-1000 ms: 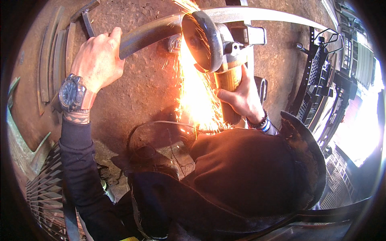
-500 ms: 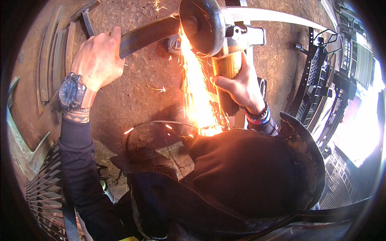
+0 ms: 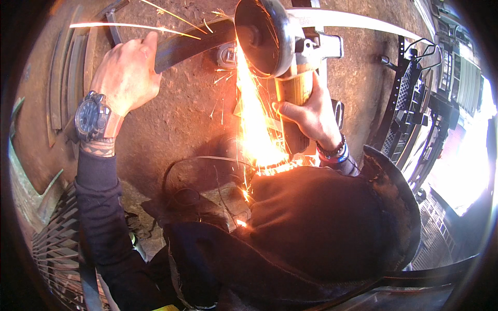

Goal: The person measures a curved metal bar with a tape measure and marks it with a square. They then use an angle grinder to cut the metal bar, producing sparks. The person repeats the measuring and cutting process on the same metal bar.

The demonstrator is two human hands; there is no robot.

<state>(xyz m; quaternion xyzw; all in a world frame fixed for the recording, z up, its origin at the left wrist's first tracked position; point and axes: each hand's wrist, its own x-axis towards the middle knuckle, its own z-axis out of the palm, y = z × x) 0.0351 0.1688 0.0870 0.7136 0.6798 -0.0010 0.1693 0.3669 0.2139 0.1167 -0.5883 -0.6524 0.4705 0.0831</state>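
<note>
Grinding away, the person has the angle grinder [image 3: 282, 57] clamped in the right hand [image 3: 308, 111], fingers wrapped fully round its yellow body, with the guarded disc [image 3: 259, 36] standing just beyond the knuckles and a little to the left of them. The curved metal bar [image 3: 194, 41] is what the disc bites on: its long axis runs sideways, from the disc out to the left hand [image 3: 127, 78], which is closed over the bar's near end, thumb on top, pinning it down. So the contact point lies between the two grips, much closer to the right one. A sheet of sparks [image 3: 254, 119] pours from the disc back toward the person's dark apron [image 3: 321, 228]. A wristwatch [image 3: 93, 116] sits behind the left hand; black metal frames [image 3: 410, 98] stand well off to the right.
</note>
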